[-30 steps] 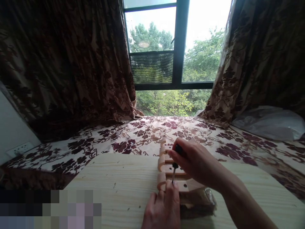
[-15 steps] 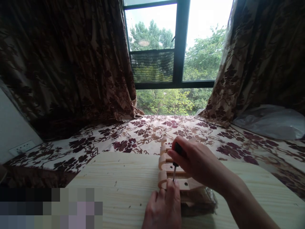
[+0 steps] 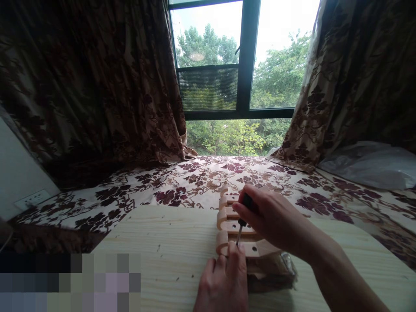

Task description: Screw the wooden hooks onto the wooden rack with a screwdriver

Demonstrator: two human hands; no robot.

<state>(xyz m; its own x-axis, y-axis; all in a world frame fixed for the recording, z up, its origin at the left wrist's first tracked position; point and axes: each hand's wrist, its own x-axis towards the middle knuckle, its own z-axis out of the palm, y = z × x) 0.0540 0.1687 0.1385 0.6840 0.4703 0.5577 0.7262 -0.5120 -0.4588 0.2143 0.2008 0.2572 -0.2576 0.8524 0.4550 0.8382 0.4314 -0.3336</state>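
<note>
My right hand (image 3: pixel 264 212) grips the dark handle of a screwdriver (image 3: pixel 248 202), tilted slightly, its thin shaft pointing down. The tip meets the fingertips of my left hand (image 3: pixel 224 277), which are pressed together at the nearest wooden hook-shaped piece (image 3: pixel 222 242). Whatever those fingers pinch is hidden. Several such pale pieces stand in a row away from me, with curved ends at the left and dark holes in their flat arms. Under the row's near end lies a bundle in clear plastic wrap (image 3: pixel 273 277), resting on a pale wooden board (image 3: pixel 156 251).
Small dark holes dot the board's left half. Beneath it spreads a floral cloth (image 3: pixel 208 173) up to the window (image 3: pixel 245 56). Patterned curtains (image 3: pixel 130 86) hang on both sides. A clear plastic bag (image 3: pixel 370 164) lies at right; a wall socket (image 3: pixel 30 199) is at left.
My right hand and the screwdriver handle have shifted slightly to the right, so the shaft leans more. My left hand stays at the same spot.
</note>
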